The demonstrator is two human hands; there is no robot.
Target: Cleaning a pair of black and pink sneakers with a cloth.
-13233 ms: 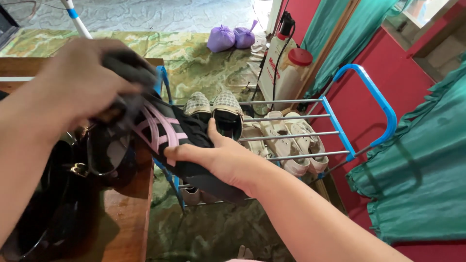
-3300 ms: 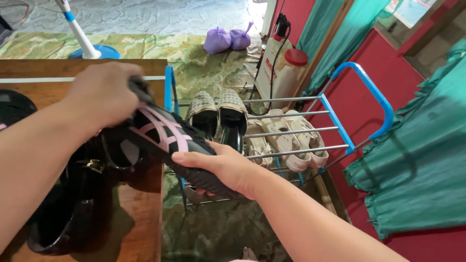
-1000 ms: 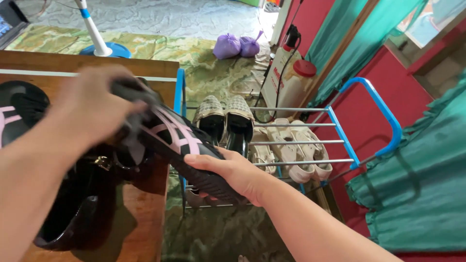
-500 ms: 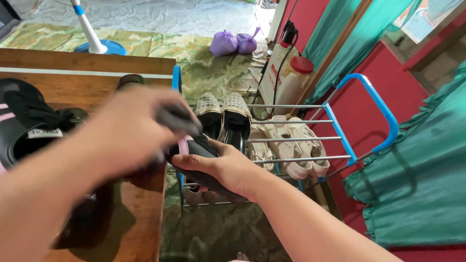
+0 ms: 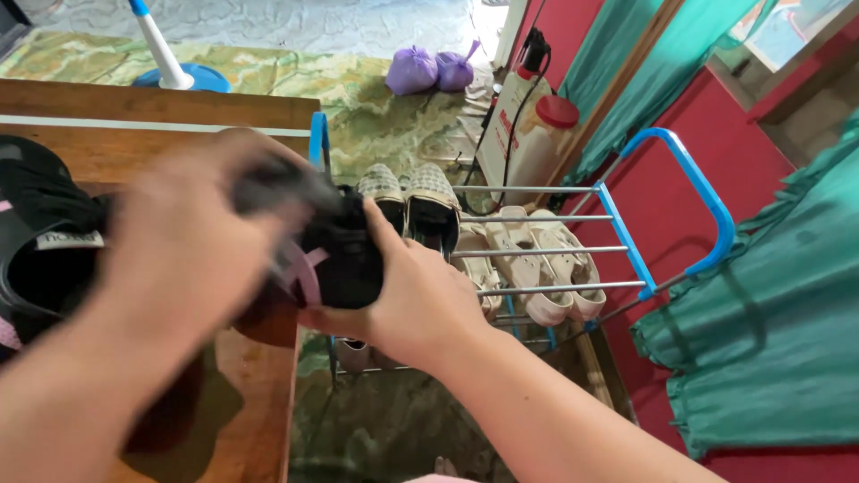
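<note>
Two hands meet over one black shoe with pink stripes (image 5: 335,259), held in the air just past the edge of the wooden tabletop (image 5: 179,148) and above the near end of the shoe rack (image 5: 626,237). The right hand (image 5: 420,300) wraps the shoe from below and behind, its grip pressed against the sole and side, thumb up along the toe end. The left hand (image 5: 192,246) is smeared by motion blur; its grip is bunched around a dark grey cloth (image 5: 282,183) that lies against the top of the shoe.

On the tabletop to the left sits a second black shoe (image 5: 40,259) with a pale label inside, its opening facing up, close to the left forearm. Something dark and glossy lies under that forearm; what it is cannot be told.

The rack has blue end frames and silver rails. A pair of woven-patterned slip-ons (image 5: 407,192) rests on it, touching each other, just beyond the held shoe. Beside them lies a pair of cream sandals (image 5: 532,259). A lower tier shows another pale shoe under the hands.

Farther off on the green patterned floor stand a white sprayer tank with a red cap (image 5: 528,125), two purple tied bags (image 5: 434,70) and a fan base (image 5: 183,79). Teal curtains (image 5: 769,331) hang against the red wall at right.
</note>
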